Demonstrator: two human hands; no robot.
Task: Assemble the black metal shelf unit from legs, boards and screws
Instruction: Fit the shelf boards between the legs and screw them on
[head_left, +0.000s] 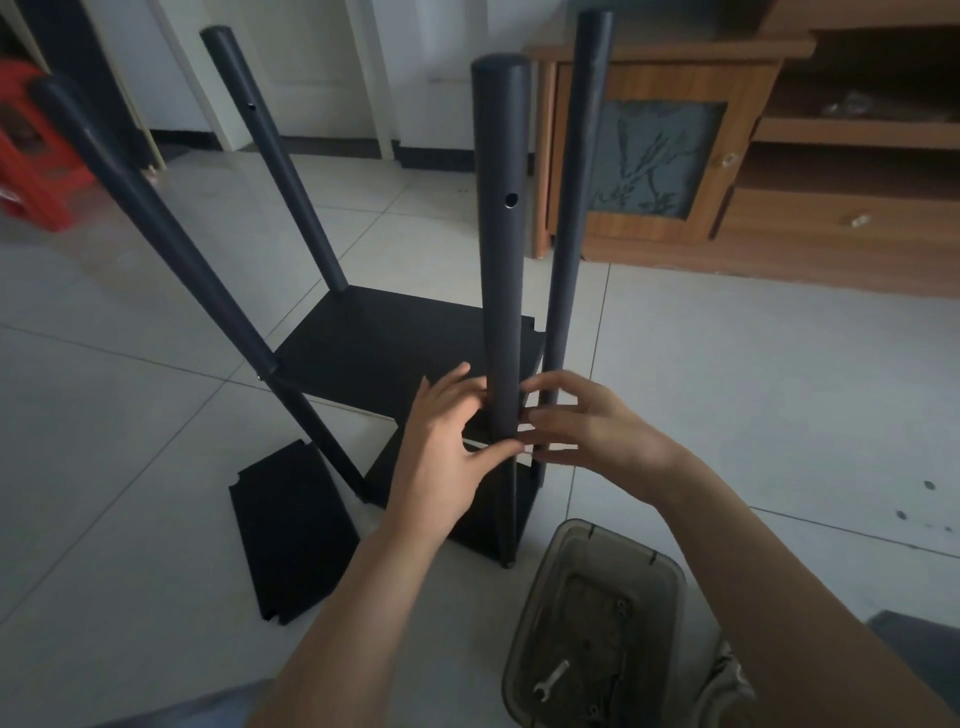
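Observation:
A half-built black shelf unit stands on the tiled floor, with several round black legs rising from it. A black board (384, 343) sits partway up the legs, and a lower board (483, 525) is near the floor. The nearest leg (503, 218) has a screw hole in its side. My left hand (441, 452) and my right hand (587, 421) meet around this leg at the level of the upper board's near corner, fingers pinching at it. Anything small between the fingertips is hidden. A loose black board (291, 535) lies flat on the floor to the left.
A smoky plastic tray (592, 613) with a small wrench (551, 679) and screws sits on the floor by my right forearm. A wooden cabinet (727, 156) stands at the back right. A red plastic stool (36, 145) is at the far left.

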